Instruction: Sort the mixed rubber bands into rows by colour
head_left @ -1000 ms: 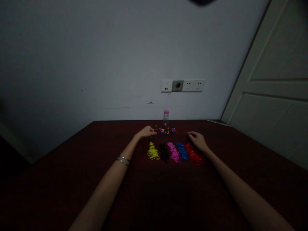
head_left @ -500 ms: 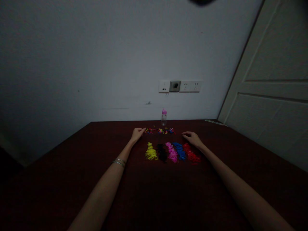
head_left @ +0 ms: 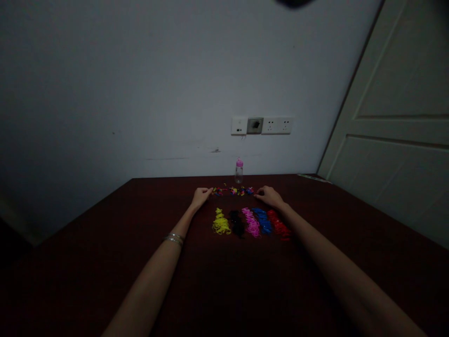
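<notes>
My left hand (head_left: 201, 196) is closed at the left end of a row of mixed coloured bands (head_left: 234, 191); what its fingertips pinch, if anything, is too small to name. At the row's right end is my right hand (head_left: 269, 195), its fingers drawn together, with anything between them too small to make out. Nearer to me lie separate piles of small bands: yellow (head_left: 220, 222), black (head_left: 236, 223), pink (head_left: 251, 223), blue (head_left: 263, 221) and red (head_left: 278, 224). The red pile is beside my right wrist.
A clear bottle with a pink cap (head_left: 239, 171) stands behind the mixed row, near the wall (head_left: 175, 93). Sockets (head_left: 261, 126) are on the wall. The dark red table (head_left: 217, 281) reaches the wall, and a pale panelled door (head_left: 396, 126) is at the right.
My right hand has moved left, from the area above the red pile to the right end of the mixed row. My left hand has stayed nearly in place.
</notes>
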The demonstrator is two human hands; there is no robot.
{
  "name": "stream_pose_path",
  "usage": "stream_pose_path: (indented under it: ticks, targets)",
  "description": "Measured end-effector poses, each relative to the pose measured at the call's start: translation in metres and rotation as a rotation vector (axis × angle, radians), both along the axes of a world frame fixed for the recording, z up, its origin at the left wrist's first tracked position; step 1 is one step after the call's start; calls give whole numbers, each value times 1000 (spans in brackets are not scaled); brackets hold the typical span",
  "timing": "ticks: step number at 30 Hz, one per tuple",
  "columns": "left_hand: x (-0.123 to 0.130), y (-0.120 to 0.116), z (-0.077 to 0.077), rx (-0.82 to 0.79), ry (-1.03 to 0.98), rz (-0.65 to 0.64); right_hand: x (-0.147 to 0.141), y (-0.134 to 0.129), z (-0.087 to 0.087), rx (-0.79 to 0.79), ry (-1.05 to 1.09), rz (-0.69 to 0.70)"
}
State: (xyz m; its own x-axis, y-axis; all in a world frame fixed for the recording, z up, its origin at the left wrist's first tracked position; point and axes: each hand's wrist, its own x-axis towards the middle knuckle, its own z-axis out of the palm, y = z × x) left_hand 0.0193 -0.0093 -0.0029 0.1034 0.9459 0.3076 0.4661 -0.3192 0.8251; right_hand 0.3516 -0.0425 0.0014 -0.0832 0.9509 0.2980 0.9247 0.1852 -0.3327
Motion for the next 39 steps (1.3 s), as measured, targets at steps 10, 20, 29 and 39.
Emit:
stream_pose_path:
  ticks: [10,20,29,39]
  targets:
    - [3,-1,1,-3,37,30,-2,-4,1,9,11,-80]
    - [2,1,0,8,18,2,24,-8,3,78,179,0]
    - [4,-3,4,-4,-4,-8,70,-49,9,-144,397,153]
    - [2,4,-3,2,-27,-19,70,-67,21,-280,334,330]
